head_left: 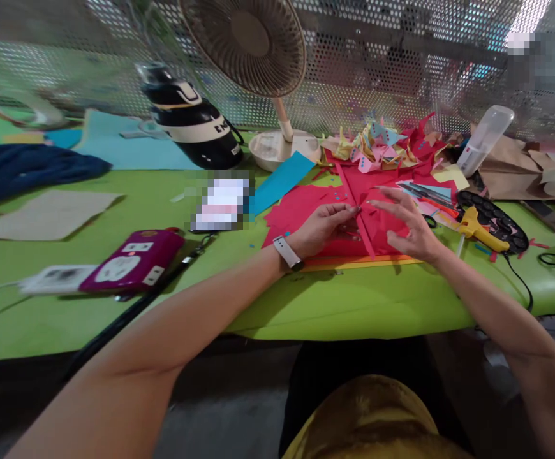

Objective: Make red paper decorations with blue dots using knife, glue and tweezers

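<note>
My left hand (323,227), with a watch on its wrist, is closed in a pinch at a long narrow red paper strip (364,234). The strip slants over red paper sheets (293,210). To the right of the strip, my right hand (410,224) hovers with its fingers spread and nothing visible in them. Small blue paper bits lie on the red sheets, and an orange-yellow sheet (354,262) shows beneath their front edge. Beside my right hand are scissors (428,193) and a yellow glue gun (482,233).
Folded paper pieces (377,143) are heaped behind the red sheets. A fan (284,150), a dark bottle (196,124) and a clear bottle (485,140) stand along the back. On the left lie a phone (222,201), a purple power bank (134,261) and cables. A black palette (502,223) sits right.
</note>
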The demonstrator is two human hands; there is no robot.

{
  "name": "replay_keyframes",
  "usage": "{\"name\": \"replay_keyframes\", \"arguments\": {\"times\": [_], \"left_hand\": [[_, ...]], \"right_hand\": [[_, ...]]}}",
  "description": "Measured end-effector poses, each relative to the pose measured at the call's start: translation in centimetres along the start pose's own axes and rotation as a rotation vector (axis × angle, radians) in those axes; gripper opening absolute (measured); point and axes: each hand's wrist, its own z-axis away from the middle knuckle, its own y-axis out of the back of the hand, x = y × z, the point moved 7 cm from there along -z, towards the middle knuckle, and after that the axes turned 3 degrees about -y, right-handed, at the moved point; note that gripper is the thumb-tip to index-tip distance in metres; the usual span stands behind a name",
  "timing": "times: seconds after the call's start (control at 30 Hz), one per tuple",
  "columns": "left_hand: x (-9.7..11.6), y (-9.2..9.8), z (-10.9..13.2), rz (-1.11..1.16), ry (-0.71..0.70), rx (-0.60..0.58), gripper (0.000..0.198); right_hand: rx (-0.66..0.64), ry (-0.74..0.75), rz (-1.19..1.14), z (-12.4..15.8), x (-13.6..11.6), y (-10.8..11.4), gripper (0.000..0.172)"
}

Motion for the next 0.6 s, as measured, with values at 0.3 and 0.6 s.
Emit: {"name": "replay_keyframes", "arguments": {"times": [0.3,0.6], "left_hand": [[0.2,-1.5,0.6,0.040,0.006,-0.056,0.043],[0.3,-1.5,0.6,0.086,0.013,-0.011,0.050]], "right_hand": [[-0.158,0.142,0.138,0.3,-0.3,-1.6,0.023],[-0.121,0.146,0.036,0.3,-0.1,-1.7,0.015]]}}
